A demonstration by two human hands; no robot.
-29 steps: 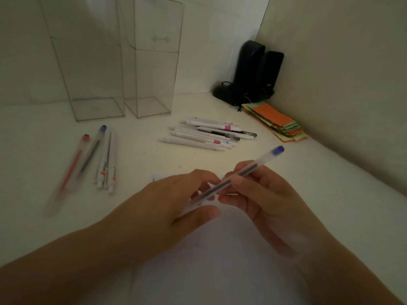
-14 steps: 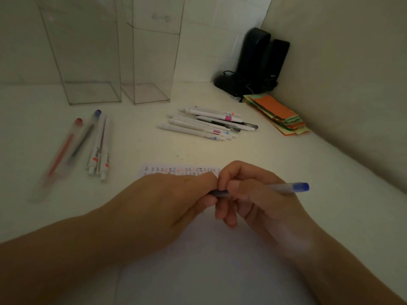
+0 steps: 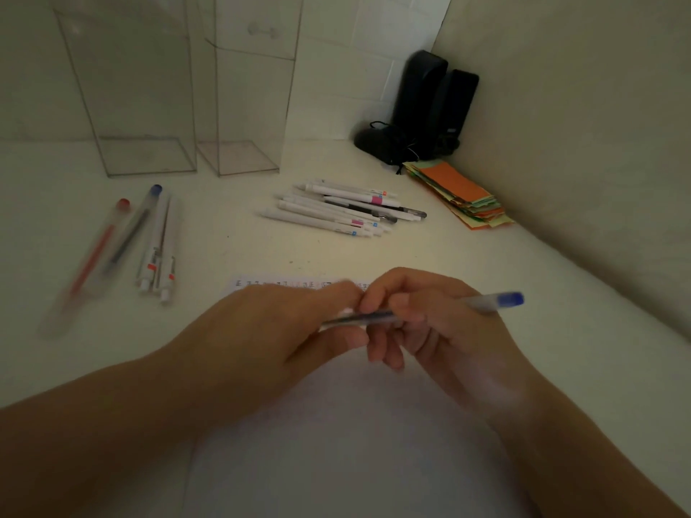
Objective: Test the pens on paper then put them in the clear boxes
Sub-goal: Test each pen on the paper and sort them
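Hands are meeting above the white paper sheet (image 3: 336, 443) on the desk (image 3: 561, 312): right hand (image 3: 430, 323) is gripping a translucent blue-capped pen (image 3: 493, 300) held level, left hand (image 3: 284, 330) pinching its tip end.

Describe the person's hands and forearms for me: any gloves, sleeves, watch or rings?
Both the left hand and the right hand are bare, with no gloves. Both forearms are uncovered as far as the frame's edge, so no sleeves show. No watch, bracelet or ring is visible, though the dim light and motion blur could hide something small.
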